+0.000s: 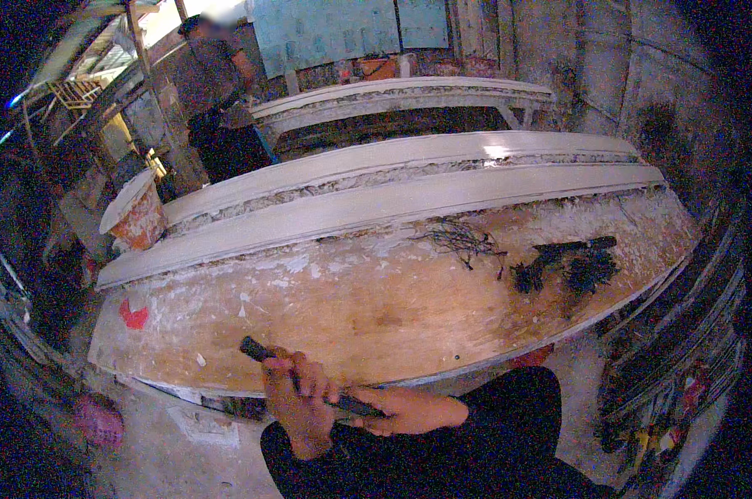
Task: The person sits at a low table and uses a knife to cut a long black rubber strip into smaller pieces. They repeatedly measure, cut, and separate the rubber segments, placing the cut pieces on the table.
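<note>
while left hand (301, 391) clasps: grip wrapped round dark rod (355, 404)
right hand (413, 409): grip closed, lower end
rod (slanting, i see): hold evenly

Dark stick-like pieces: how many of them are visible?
2: a held piece in the left hand and right hand; a lying piece on the wooden board's right part. Dark clumps beside it may hide more.

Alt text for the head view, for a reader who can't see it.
A person's left hand and right hand hold a dark rod by the near edge of a paint-smeared wooden tabletop. Dark ragged pieces lie at right; long white strips run behind, another person standing beyond.
</note>
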{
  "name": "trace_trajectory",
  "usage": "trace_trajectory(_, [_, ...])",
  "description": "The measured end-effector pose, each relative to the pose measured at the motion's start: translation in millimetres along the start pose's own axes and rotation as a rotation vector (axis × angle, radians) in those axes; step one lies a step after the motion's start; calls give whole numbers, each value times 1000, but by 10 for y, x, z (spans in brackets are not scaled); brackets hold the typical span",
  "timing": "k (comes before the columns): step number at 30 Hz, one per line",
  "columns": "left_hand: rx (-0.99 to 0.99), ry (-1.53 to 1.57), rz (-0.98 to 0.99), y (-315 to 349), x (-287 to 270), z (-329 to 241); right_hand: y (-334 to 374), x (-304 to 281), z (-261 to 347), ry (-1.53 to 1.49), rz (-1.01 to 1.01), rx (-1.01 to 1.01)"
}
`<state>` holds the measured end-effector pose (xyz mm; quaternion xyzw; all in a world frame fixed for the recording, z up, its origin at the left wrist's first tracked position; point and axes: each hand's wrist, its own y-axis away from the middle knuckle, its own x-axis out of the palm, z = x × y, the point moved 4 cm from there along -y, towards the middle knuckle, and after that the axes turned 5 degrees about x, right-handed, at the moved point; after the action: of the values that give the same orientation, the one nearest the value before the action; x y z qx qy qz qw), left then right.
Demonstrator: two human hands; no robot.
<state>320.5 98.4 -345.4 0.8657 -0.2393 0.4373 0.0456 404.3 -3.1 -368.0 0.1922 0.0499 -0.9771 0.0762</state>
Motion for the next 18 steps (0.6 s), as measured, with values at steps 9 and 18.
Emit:
trace_trajectory(9, [198, 308, -9, -245, -252, -429, 232, -302, -14, 239, 37, 57])
trace_trajectory(18, [320, -94, -77, -257, -286, -386, 469, -563, 60, 271, -53, 242])
